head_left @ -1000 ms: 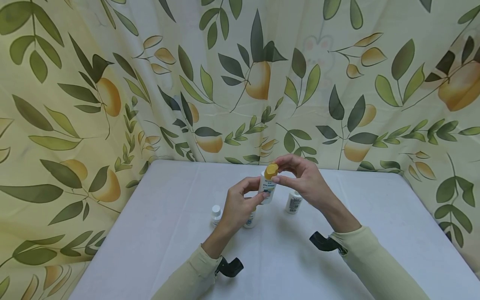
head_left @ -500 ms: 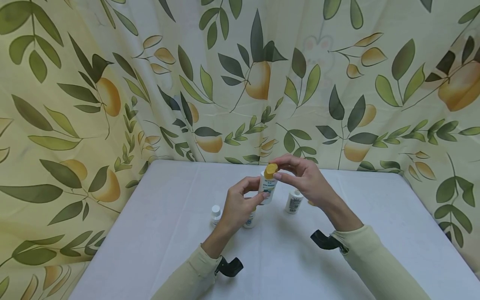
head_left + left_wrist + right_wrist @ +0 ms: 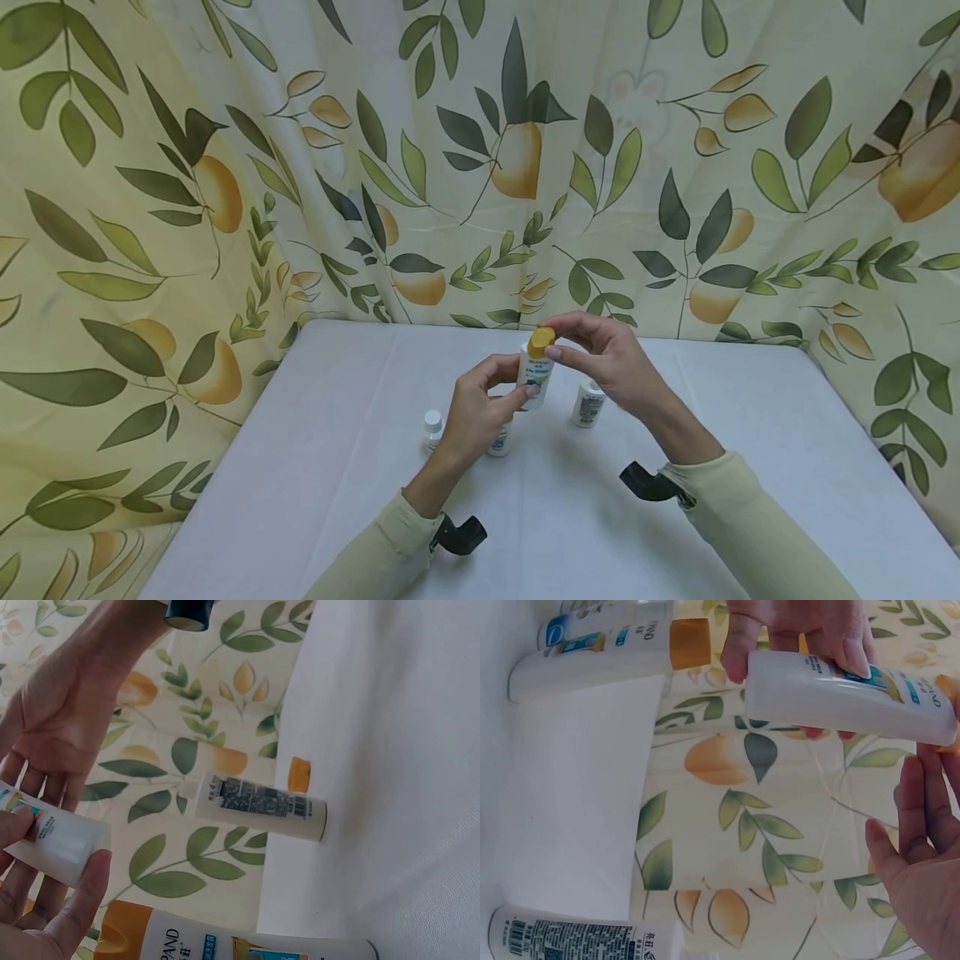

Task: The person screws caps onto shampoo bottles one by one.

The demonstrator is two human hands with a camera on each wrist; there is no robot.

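Observation:
My left hand (image 3: pixel 480 412) holds a white shampoo bottle (image 3: pixel 536 385) above the table, slightly tilted, with thumb and fingers round its body. On top of that bottle is a yellow-orange cap (image 3: pixel 542 342), pinched by the thumb and fingers of my right hand (image 3: pixel 607 362). Whether the cap is seated or loose cannot be told. Beyond the held bottle, an uncapped white bottle (image 3: pixel 259 806) stands on the table with its printed back label showing. A loose orange cap (image 3: pixel 298 775) lies beside it. Another orange-capped bottle (image 3: pixel 592 667) stands upright, partly hidden behind my left hand in the head view.
A small bottle with a white cap (image 3: pixel 432 421) stands left of my left wrist. The white-covered table (image 3: pixel 360 500) reaches back to a leaf-and-fruit patterned curtain (image 3: pixel 480 167). Black wrist cameras (image 3: pixel 461 535) sit at both sleeves.
The fingertips of my right hand have shifted slightly leftward on the cap. My left hand and the held bottle stay almost still.

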